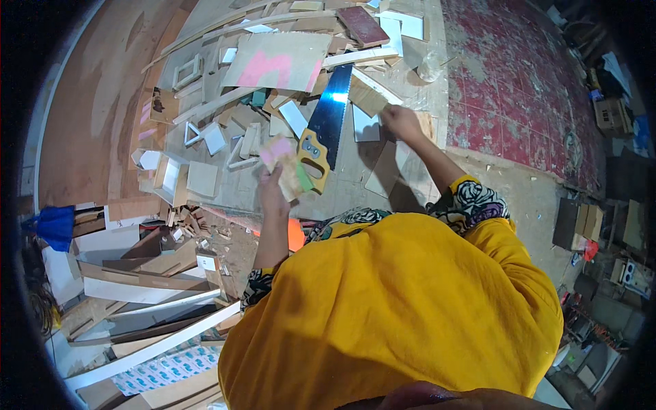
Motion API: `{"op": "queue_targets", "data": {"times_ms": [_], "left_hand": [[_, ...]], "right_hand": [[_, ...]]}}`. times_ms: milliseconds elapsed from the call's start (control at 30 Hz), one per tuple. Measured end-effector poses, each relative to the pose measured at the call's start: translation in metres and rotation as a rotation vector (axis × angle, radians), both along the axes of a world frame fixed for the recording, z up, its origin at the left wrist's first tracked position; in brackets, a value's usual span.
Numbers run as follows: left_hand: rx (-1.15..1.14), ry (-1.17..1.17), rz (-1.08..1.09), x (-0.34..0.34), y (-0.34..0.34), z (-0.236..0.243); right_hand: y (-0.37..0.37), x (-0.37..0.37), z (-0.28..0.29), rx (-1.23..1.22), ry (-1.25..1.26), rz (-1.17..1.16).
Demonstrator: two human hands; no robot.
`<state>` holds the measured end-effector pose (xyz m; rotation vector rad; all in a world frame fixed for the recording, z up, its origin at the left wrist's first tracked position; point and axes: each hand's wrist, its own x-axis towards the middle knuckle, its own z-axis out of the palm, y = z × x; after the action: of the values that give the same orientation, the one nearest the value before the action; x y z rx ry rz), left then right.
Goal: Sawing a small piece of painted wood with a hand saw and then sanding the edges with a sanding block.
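In my left hand [272,190] is a small flat wood offcut [285,166] with pink paint at one end; it looks blurred, and my fingers are closed on its side. Beside it lies a handsaw [335,102] with a dark shiny blade and a yellow handle, the handle toward me. My right hand [402,123], farther off and to the right, grips the end of a small light-wood block [370,101] just right of the blade. Under that block is a white-faced piece [365,125] on the worktable [352,171].
Offcuts and small frames cover the worktable, with a pink-marked board [277,61] and a reddish-brown block [362,26] at the back. A clear container [429,67] stands at the right edge. Long boards [150,280] are piled lower left, near a blue cloth [55,227].
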<state>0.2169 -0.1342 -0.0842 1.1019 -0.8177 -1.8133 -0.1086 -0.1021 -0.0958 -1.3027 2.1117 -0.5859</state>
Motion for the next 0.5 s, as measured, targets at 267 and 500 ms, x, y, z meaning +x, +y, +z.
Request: {"op": "queue_targets", "data": {"times_ms": [267,500], "left_hand": [[0.034,0.215,0.005,-0.007,0.009,-0.005],[-0.013,0.093,0.049,-0.015,0.019,0.004]], "right_hand": [[0.020,0.111,-0.001,-0.043,-0.955,0.166],[-0.005,0.097,-0.005,-0.260,-0.973,-0.098]]}}
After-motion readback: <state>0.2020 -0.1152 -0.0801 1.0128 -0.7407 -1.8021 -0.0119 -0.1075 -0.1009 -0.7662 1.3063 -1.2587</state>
